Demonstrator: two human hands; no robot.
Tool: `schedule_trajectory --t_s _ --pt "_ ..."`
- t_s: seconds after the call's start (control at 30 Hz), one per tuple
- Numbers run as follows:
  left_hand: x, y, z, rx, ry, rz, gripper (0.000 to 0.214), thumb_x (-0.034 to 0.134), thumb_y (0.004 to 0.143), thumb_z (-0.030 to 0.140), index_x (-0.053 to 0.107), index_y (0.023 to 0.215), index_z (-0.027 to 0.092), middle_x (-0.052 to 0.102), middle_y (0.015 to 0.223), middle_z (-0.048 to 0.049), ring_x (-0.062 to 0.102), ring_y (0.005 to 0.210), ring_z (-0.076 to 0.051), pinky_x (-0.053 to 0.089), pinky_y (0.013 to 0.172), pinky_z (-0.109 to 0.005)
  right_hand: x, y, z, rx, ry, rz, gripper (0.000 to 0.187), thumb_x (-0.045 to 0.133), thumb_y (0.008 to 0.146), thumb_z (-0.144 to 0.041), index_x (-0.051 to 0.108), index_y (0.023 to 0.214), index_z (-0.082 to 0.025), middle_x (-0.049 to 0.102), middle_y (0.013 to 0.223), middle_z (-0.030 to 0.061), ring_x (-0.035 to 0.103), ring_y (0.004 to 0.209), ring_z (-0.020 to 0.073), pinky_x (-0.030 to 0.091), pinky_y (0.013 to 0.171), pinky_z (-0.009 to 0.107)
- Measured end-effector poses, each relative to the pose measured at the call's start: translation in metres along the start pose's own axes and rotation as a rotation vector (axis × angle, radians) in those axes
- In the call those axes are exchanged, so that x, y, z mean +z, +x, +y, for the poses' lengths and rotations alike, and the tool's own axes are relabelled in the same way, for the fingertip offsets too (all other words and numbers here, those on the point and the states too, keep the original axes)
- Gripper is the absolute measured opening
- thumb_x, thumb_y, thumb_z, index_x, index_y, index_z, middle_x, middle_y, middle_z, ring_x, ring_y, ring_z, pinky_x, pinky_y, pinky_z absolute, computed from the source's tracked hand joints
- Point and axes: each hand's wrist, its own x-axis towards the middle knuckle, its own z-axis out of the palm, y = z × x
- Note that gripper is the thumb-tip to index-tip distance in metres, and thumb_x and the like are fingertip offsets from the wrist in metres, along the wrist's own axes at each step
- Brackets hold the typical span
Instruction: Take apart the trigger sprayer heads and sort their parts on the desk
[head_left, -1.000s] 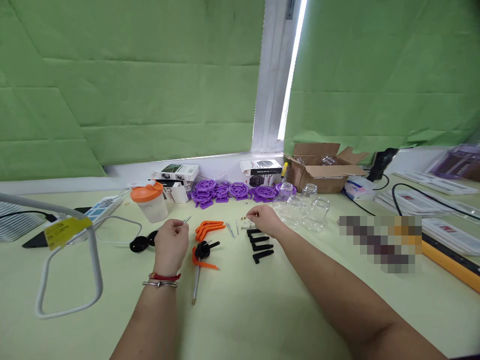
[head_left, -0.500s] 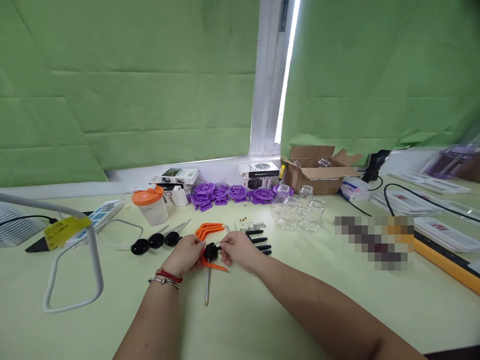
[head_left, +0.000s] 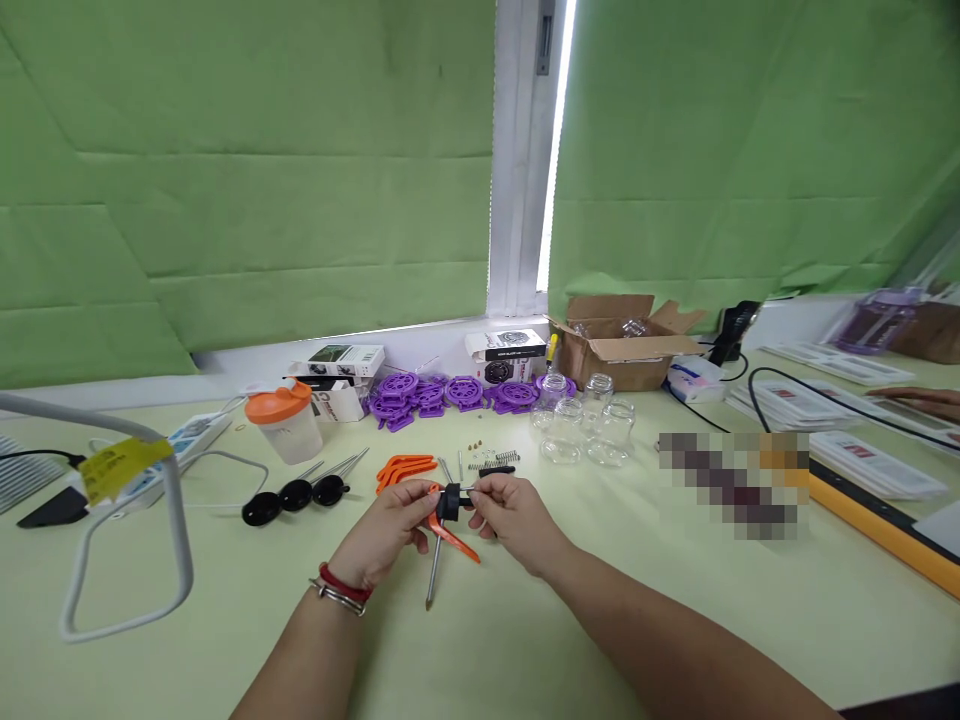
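Black-and-orange assembly (head_left: 450,503) pinched from both sides, between my left hand (head_left: 396,523) and right hand (head_left: 517,518), over the table (head_left: 457,650).
My left thumb and fingers are closed on its left side; my right fingertips close at its right end, whether on the black stub or a thin pin I can't tell. A metal rod (head_left: 433,577) slants down toward me. Orange pieces (head_left: 406,464) lie just beyond my left hand, springs (head_left: 499,460) beyond my right.
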Motion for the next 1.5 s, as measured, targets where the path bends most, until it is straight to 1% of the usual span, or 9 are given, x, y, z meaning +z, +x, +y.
schedule_trajectory --t_s 0.2,0.37,0.5,0.63,0.7,0.9,1.07,1.27,1.5 --pt "-0.002 0.004 -0.009 -0.039 -0.009 0.029 0.026 0.073 0.063 0.039 0.067 0.073 0.016 0.06 0.069 -0.0058 0.052 0.055 -0.012 0.041 0.045 -0.023 -0.003 0.001 0.009 -0.005 -0.068 -0.003 0.011 0.056 0.075 -0.028 0.053 0.079 -0.018 0.057 0.063 -0.0027 0.06 0.056 0.0115 0.044 0.048 0.021" --pt "-0.005 0.008 -0.014 -0.069 -0.003 0.143 0.029 0.075 0.059 0.039 0.059 0.064 0.015 0.061 0.061 -0.0039 0.051 0.047 -0.01 0.042 0.048 -0.024 0.0 -0.002 0.011 0.007 -0.055 -0.084 0.008 0.055 0.075 -0.025 0.053 0.077 -0.017 0.055 0.058 -0.0038 0.056 0.051 0.01 0.045 0.052 0.023" --pt "0.001 0.007 -0.013 -0.091 0.052 0.127 0.028 0.07 0.063 0.041 0.057 0.063 0.017 0.06 0.058 -0.004 0.051 0.045 -0.012 0.041 0.046 -0.026 0.001 -0.003 0.013 0.025 -0.054 -0.099 0.009 0.056 0.074 -0.022 0.053 0.08 -0.017 0.055 0.062 -0.003 0.056 0.054 0.01 0.045 0.054 0.023" --pt "0.008 0.006 -0.013 -0.084 0.139 0.086 0.024 0.064 0.067 0.04 0.052 0.061 0.019 0.053 0.052 0.0 0.05 0.043 -0.013 0.039 0.044 -0.026 0.002 -0.003 0.018 0.03 -0.123 -0.155 0.046 0.059 0.071 -0.019 0.046 0.115 -0.024 0.056 0.078 -0.0027 0.054 0.055 0.0091 0.042 0.05 0.021" --pt "0.008 0.006 -0.015 -0.064 0.173 0.077 0.023 0.062 0.068 0.038 0.05 0.06 0.02 0.05 0.049 0.0019 0.046 0.041 -0.012 0.036 0.042 -0.025 0.003 -0.003 0.018 0.002 -0.243 -0.211 0.052 0.058 0.072 -0.018 0.045 0.122 -0.027 0.055 0.083 -0.0016 0.052 0.054 0.0077 0.039 0.049 0.02" --pt "0.002 0.009 -0.02 -0.06 0.197 0.063 0.025 0.058 0.07 0.039 0.048 0.057 0.02 0.047 0.05 0.0026 0.045 0.044 -0.012 0.036 0.046 -0.025 0.006 -0.008 0.012 -0.036 -0.433 -0.277 0.038 0.052 0.078 -0.018 0.05 0.114 -0.028 0.055 0.102 0.0021 0.05 0.049 0.0046 0.037 0.047 0.019" --pt "-0.005 0.011 -0.021 -0.136 0.193 0.152 0.024 0.049 0.076 0.036 0.045 0.06 0.02 0.057 0.056 -0.0011 0.053 0.044 -0.013 0.036 0.043 -0.024 0.002 -0.01 0.011 0.036 -0.435 -0.282 0.034 0.048 0.079 -0.021 0.048 0.112 -0.026 0.057 0.078 -0.0009 0.053 0.046 0.0082 0.037 0.043 0.018" --pt "-0.026 0.02 -0.019 -0.122 0.621 0.456 0.025 0.043 0.079 0.034 0.046 0.059 0.019 0.059 0.057 -0.0024 0.054 0.042 -0.014 0.037 0.04 -0.025 -0.003 -0.012 0.013 0.2 -0.376 -0.305 0.037 0.05 0.075 -0.02 0.05 0.111 -0.025 0.052 0.057 -0.0039 0.053 0.047 0.0119 0.041 0.043 0.021" --pt "-0.019 0.057 -0.02 -0.074 0.931 0.472 0.018 0.056 0.066 0.021 0.049 0.05 0.02 0.056 0.05 -0.0013 0.053 0.05 -0.016 0.035 0.048 -0.026 -0.007 -0.016 0.016 0.16 -0.468 -0.335 0.031 0.049 0.075 -0.019 0.054 0.106 -0.024 0.057 0.068 0.0003 0.056 0.051 0.0132 0.041 0.046 0.023"
